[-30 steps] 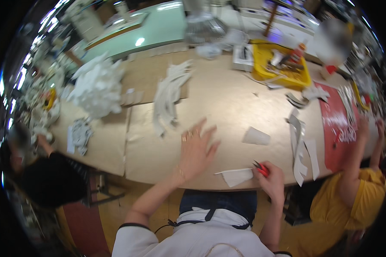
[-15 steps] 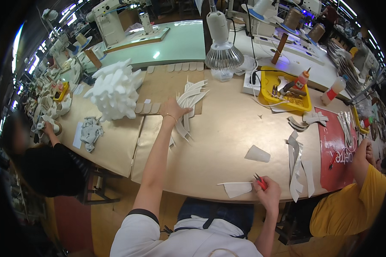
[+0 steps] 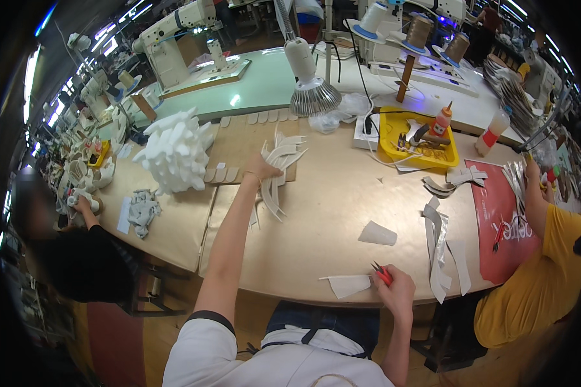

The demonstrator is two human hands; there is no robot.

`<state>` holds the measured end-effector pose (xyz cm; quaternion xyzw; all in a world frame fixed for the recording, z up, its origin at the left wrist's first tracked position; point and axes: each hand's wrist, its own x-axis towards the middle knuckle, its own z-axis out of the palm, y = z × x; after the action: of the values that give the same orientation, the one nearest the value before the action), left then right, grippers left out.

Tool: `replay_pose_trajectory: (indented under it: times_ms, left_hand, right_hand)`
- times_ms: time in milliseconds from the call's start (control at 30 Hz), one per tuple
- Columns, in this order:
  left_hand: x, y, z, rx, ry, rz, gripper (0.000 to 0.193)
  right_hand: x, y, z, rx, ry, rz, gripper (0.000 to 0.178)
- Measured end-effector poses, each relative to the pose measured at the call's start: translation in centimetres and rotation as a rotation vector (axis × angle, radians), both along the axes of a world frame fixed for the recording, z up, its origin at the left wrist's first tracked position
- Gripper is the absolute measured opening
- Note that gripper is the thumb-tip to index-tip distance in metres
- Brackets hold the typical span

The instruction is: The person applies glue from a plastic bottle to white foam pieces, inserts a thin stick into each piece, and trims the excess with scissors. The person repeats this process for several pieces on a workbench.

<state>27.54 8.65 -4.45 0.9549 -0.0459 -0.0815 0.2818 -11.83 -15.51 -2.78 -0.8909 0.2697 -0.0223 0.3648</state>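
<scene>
My left hand (image 3: 259, 170) is stretched far out over a bundle of narrow pale strips (image 3: 283, 155). Its thumb lies across the strips and the fingers curl at their left side, partly hidden. Near the table's front edge, my right hand (image 3: 397, 290) is closed around red-handled thread snips (image 3: 384, 276), tips pointing up and left. Just left of that hand lies a white flat piece (image 3: 348, 286) with a thin strip along its upper edge. A grey four-sided piece (image 3: 377, 233) lies farther off, apart from both hands.
A lamp (image 3: 314, 93) hangs over the back edge beside a yellow tray (image 3: 388, 151) of tools. White foam (image 3: 174, 151) stands at left, on the gold-covered table (image 3: 303, 251). Long strips (image 3: 438, 251) lie at right. Co-workers sit on both sides; a yellow sleeve (image 3: 561, 229) is close at right.
The view has shifted slightly. My left hand stays at the strips and my right hand keeps the snips. The right co-worker's hand has reached farther away, toward strips on the red sheet.
</scene>
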Motion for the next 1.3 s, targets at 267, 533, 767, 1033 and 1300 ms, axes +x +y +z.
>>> replay_pose_trajectory:
  times_ms: [267,533,767,1033,1300]
  left_hand:
    - [-3.0,-0.6,5.0,-0.297,0.163,0.05,0.085]
    - [-8.5,-5.9,9.5,-0.504,0.627,-0.378,0.058]
    - [-12.4,-22.6,13.6,-0.501,0.971,-0.779,0.036]
    - [-15.8,-46.1,15.8,-0.578,1.034,-0.986,0.03]
    - [-18.5,-63.3,14.5,-0.599,0.947,-1.125,0.022]
  right_hand:
    - [-0.1,-0.1,-0.4,0.005,-0.051,-0.005,0.028]
    - [0.0,-0.6,-0.7,-0.026,-0.018,0.069,0.027]
    - [-0.7,-1.0,-1.5,0.032,-0.064,0.081,0.03]
    - [-0.1,-1.5,-1.5,0.114,0.057,0.176,0.031]
    - [-0.2,-1.8,-2.4,0.162,0.031,0.26,0.032]
